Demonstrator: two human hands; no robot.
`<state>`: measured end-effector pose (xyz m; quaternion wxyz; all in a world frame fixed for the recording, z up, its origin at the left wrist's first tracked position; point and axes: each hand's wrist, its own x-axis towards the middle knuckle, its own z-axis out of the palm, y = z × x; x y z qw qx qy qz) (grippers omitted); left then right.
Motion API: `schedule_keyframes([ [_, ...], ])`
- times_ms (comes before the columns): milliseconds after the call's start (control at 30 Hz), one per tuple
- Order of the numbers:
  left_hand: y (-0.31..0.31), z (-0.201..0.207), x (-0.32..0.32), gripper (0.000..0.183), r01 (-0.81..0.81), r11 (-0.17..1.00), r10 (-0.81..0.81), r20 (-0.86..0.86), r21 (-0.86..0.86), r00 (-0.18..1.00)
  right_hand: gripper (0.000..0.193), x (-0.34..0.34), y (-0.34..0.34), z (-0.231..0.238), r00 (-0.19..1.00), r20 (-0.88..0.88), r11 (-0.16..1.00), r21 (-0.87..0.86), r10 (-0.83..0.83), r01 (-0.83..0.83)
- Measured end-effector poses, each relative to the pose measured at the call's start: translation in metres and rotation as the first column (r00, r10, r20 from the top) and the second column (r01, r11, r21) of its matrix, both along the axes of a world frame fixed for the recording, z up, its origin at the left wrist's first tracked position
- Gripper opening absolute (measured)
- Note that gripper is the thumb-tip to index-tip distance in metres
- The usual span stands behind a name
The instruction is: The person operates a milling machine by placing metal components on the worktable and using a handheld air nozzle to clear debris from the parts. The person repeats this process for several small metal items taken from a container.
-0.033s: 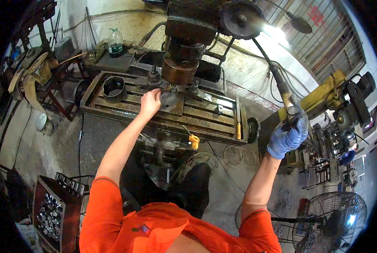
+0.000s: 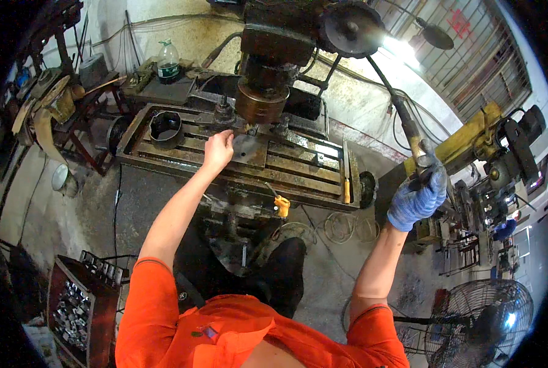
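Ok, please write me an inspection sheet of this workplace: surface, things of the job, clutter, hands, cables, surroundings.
Surface: slotted machine table, dark and greasy.
Job's things: flat metal plate under the machine head; long feed lever.
Clutter: black ring-shaped part, yellow-handled tool, orange oil can below the table edge.
Hands: bare left hand rests on the plate; gloved right hand grips the lever's end.
Cables: wire coils on the floor; black cable hanging at left.
Surroundings: plastic bottle, crate of metal parts, floor fan, further machines at right.
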<state>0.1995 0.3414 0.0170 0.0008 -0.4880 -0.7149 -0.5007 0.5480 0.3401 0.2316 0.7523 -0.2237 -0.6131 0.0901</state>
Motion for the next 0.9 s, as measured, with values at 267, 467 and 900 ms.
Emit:
schedule_keyframes([
  [267, -0.031, 0.004, 0.001, 0.022, 0.1, 0.995, -0.099, 0.022, -0.027, 0.995, 0.041, -0.002, -0.001, -0.011, 0.994, -0.051, 0.994, -0.046, 0.095, -0.097],
  [467, -0.051, 0.021, 0.012, 0.022, 0.142, 0.984, -0.139, 0.038, -0.104, 0.99, 0.042, -0.002, -0.001, -0.023, 0.997, -0.027, 0.996, -0.053, 0.072, -0.073],
  [900, -0.049, 0.012, 0.007, 0.022, 0.245, 0.969, -0.238, 0.158, -0.028, 0.958, 0.046, -0.005, 0.006, -0.044, 0.986, -0.111, 0.99, -0.046, 0.124, -0.13],
])
